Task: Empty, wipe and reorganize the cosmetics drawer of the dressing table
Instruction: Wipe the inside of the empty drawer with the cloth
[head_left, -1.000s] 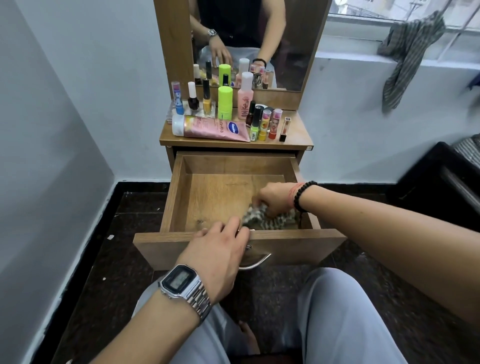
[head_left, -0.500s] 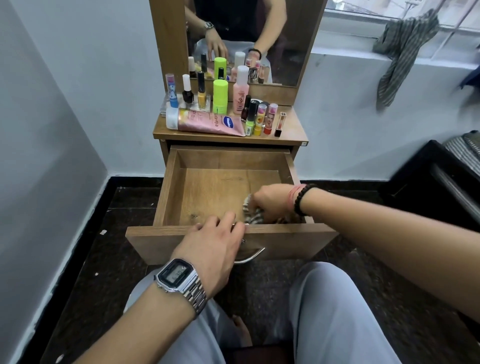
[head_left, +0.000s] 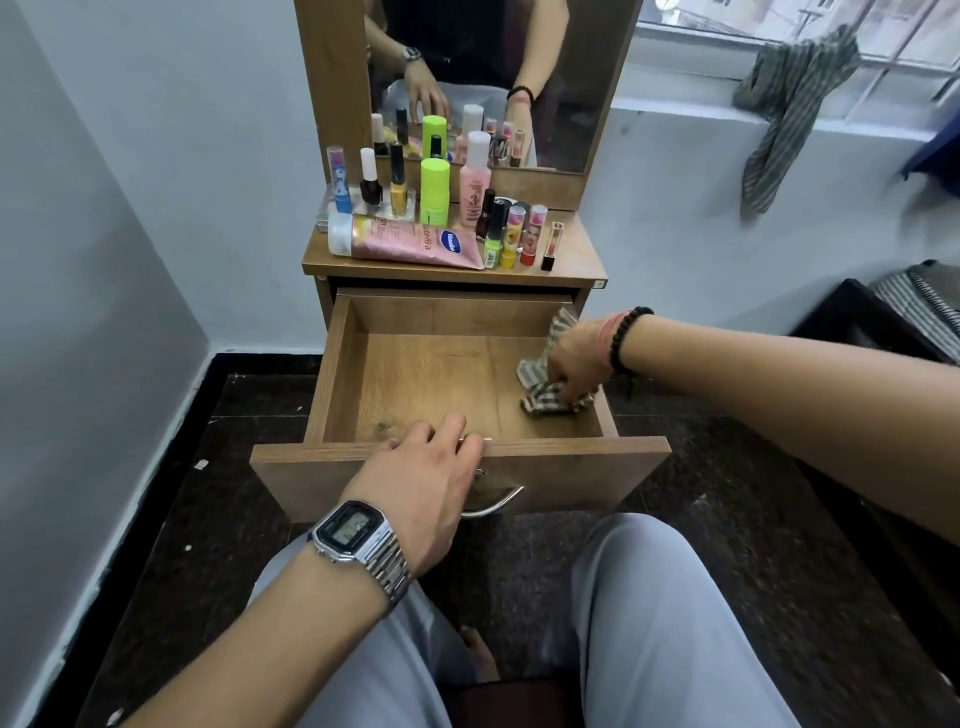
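1. Head view: the drawer is my landmark. It's pulled out of the dressing table w/ only the cloth in it, bare wood floor showing
2. My right hand is inside the drawer at its right wall, fingers curled down onto a striped cloth & gripping it; the cloth is bunched on the drawer floor, one end runs up behind my hand along the right wall
3. My left hand rests on the drawer's front panel, fingers loosely bent over its top edge, nothing held; palm covers part of the metal handle on the front face
4. Silver digital watch on my left wrist, black bead bracelet on the right
5. Above the drawer, on the tabletop: pink lotion tube lying on its side along the front, cap to the left
6. Behind the tube, standing upright: nail polish bottles, a neon green stick, a pink bottle; to the tube's right a tight cluster of lipsticks & lip balms
7. Mirror behind those, showing both my arms
8. Well right of the drawer, up on the window ledge, a 2nd striped cloth hangs down the wall
9. Below the drawer front: my knees in light grey trousers over dark speckled floor
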